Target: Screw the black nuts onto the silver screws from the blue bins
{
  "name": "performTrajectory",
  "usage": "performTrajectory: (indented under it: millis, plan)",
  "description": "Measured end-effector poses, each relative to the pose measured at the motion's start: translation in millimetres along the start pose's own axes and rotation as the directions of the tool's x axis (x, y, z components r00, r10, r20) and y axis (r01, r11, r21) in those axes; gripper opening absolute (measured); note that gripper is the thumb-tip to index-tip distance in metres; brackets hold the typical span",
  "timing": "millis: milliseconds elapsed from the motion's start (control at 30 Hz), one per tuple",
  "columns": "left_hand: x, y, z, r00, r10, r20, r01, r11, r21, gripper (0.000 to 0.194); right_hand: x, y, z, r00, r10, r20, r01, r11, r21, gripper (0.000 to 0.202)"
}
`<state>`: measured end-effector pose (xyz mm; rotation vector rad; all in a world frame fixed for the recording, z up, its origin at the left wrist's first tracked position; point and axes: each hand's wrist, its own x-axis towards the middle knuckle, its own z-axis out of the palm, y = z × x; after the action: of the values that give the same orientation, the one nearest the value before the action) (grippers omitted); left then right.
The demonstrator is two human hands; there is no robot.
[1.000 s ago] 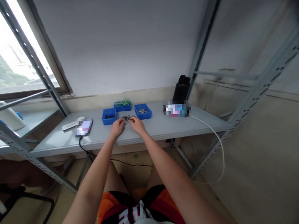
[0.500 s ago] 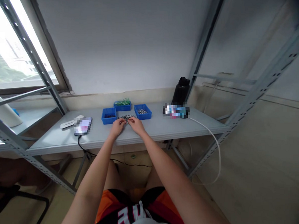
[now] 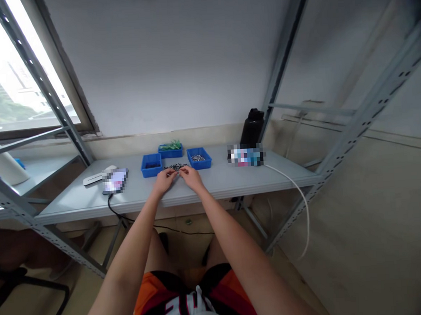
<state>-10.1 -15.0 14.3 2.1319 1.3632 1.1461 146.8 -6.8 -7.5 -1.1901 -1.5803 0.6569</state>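
Observation:
My left hand (image 3: 165,180) and my right hand (image 3: 191,177) meet almost fingertip to fingertip over the grey shelf. The fingers of both are pinched together; whatever is between them is too small to make out. Just beyond the fingertips lies a pile of small dark and silvery pieces (image 3: 176,167). Around it stand three blue bins: the left bin (image 3: 152,171) holds dark bits, the back bin (image 3: 171,153) holds green pieces, and the right bin (image 3: 201,164) holds small silvery pieces.
On the left of the shelf (image 3: 219,183) lie a phone (image 3: 115,181) with a black cable and a white object (image 3: 93,179). At the right stand a black bottle (image 3: 252,129) and a blurred device (image 3: 246,156) with a white cable. Metal uprights frame both sides.
The camera view has shifted slightly. Both hands stay pinched close together beside the pile, with hardly any movement.

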Motion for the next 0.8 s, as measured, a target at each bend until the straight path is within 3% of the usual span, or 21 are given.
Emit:
performTrajectory:
  millis: [367,567,800]
  plan:
    - [-0.8,2.5,-0.3,1.000,0.013,-0.011,-0.013,1.000,-0.006,0.022,-0.7,-5.4,-1.7,1.000,0.027,-0.009,-0.027,1.000,-0.008,0.016]
    - [-0.2,3.1,-0.6,0.995,-0.017,-0.093,0.016,1.000,-0.009,0.024,-1.2,-4.3,0.3,0.998,0.030,0.054,-0.028,0.998,-0.049,0.015]
    - [0.2,1.2,0.1,0.994,-0.038,-0.099,0.029,0.995,-0.090,0.028,-3.7,-7.4,0.1,0.992,-0.020,0.125,0.033,0.993,-0.109,0.016]
